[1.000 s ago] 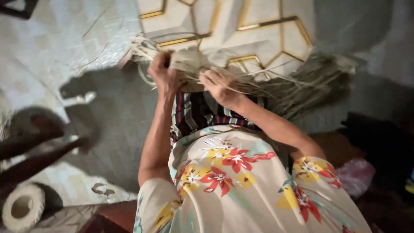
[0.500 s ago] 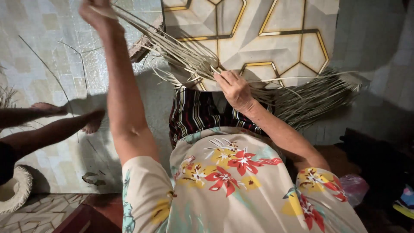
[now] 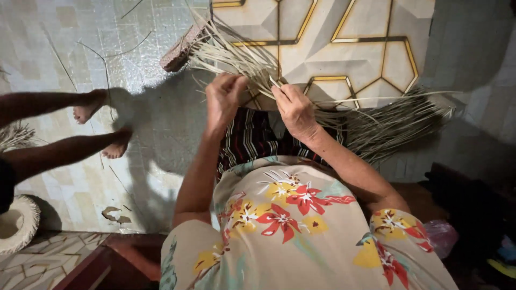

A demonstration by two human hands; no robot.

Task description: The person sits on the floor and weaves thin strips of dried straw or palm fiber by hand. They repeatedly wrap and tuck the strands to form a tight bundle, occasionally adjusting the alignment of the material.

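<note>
A bundle of long pale dried leaf strips [image 3: 387,121] lies across my lap and fans out to the right and up to the left. My left hand [image 3: 224,96] is closed around several strips near the bundle's middle. My right hand [image 3: 294,110] pinches a few strips just beside it, its fingers pointing up left. Both hands are close together over my striped skirt [image 3: 252,137]. Below them is my floral shirt [image 3: 301,225].
Another person's bare legs and feet [image 3: 99,126] stretch in from the left across the tiled floor. A woven round basket [image 3: 16,223] sits at lower left. A white panel with gold lines [image 3: 344,43] lies ahead. A brick-like block [image 3: 180,51] rests beside the strips' ends.
My left hand, raised high to the left with strips half a second ago, has come back down beside my right hand on the bundle. The view has shifted slightly.
</note>
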